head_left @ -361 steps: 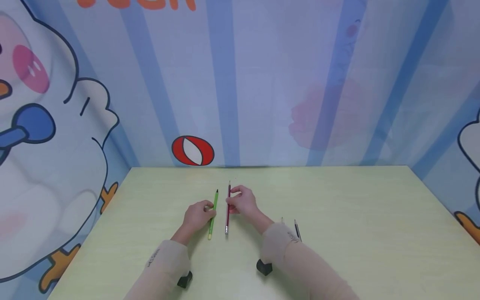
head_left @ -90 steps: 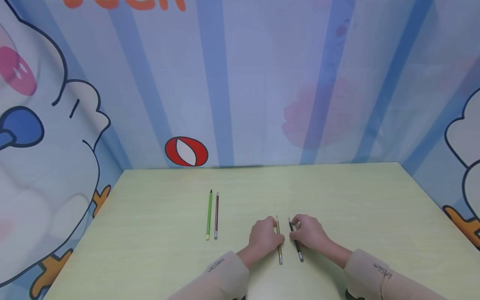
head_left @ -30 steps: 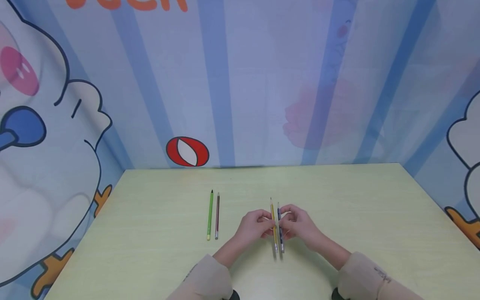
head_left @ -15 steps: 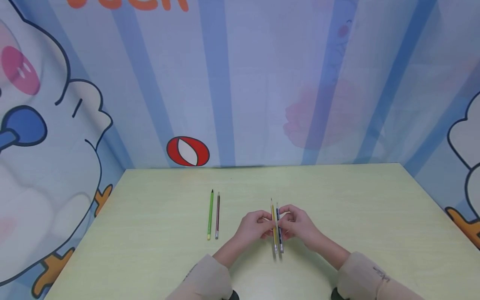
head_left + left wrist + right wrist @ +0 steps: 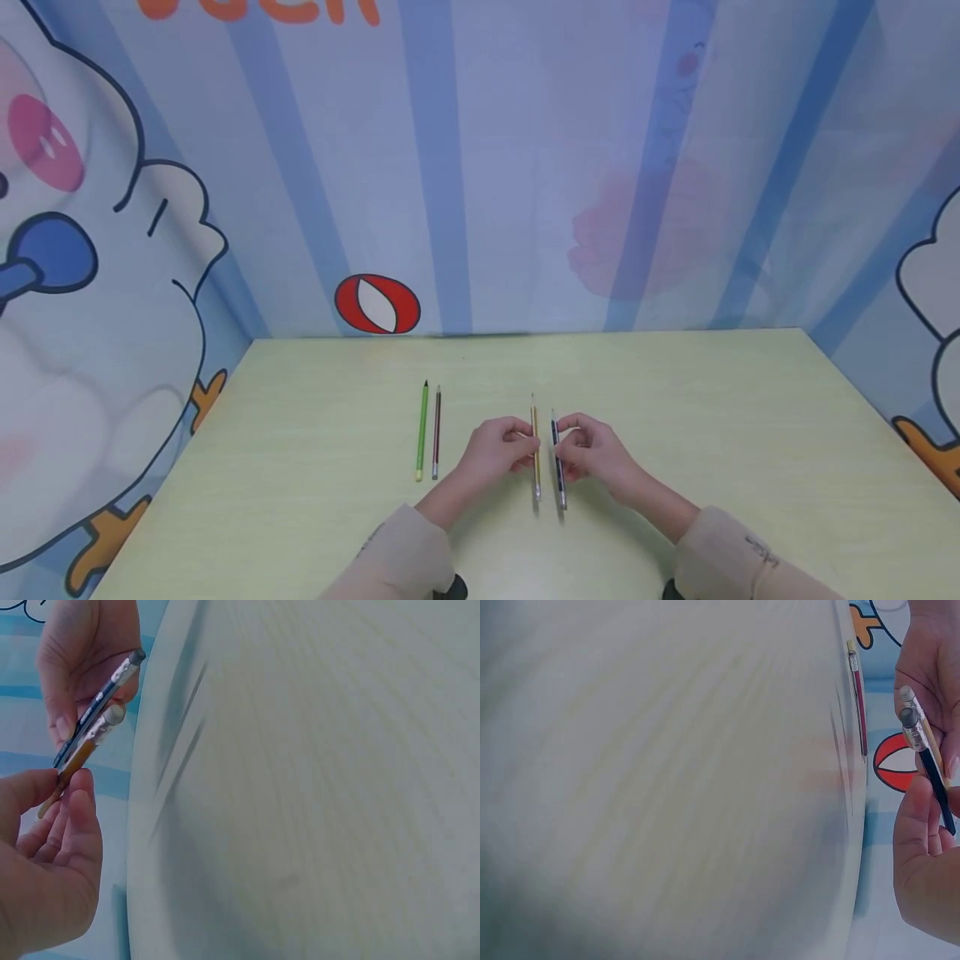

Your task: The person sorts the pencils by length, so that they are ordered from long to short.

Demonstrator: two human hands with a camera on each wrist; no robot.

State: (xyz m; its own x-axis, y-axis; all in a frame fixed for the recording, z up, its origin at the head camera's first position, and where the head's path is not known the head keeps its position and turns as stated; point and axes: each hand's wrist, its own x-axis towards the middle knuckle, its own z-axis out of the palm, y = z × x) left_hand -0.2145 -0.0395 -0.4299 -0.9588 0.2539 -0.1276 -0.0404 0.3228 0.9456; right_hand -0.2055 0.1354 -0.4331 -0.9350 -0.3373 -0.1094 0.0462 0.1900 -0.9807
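Note:
Between thumb and fingers, my left hand [image 5: 491, 450] pinches a yellow pencil [image 5: 537, 477], its tip pointing away and its eraser end toward me. My right hand [image 5: 603, 454] pinches a dark blue pencil [image 5: 560, 479] the same way, a small gap to the right. Both pencils are held above the table, with shadows below them. In the left wrist view the yellow pencil [image 5: 79, 756] shows a whitish eraser, and the dark pencil [image 5: 96, 706] a grey one. Left of my hands, a green pencil [image 5: 422, 433] and a maroon pencil [image 5: 437, 433] lie side by side.
The pale wooden table [image 5: 712, 417] stretches to both sides of my hands. Behind its back edge rises a blue striped backdrop [image 5: 510, 167] with cartoon prints, among them a red and white ball [image 5: 377, 303].
Twelve seconds ago my hands held the green and maroon pencils, since laid together. The yellow and dark pencils have been lifted; in the last half second the yellow one moved left, widening the gap.

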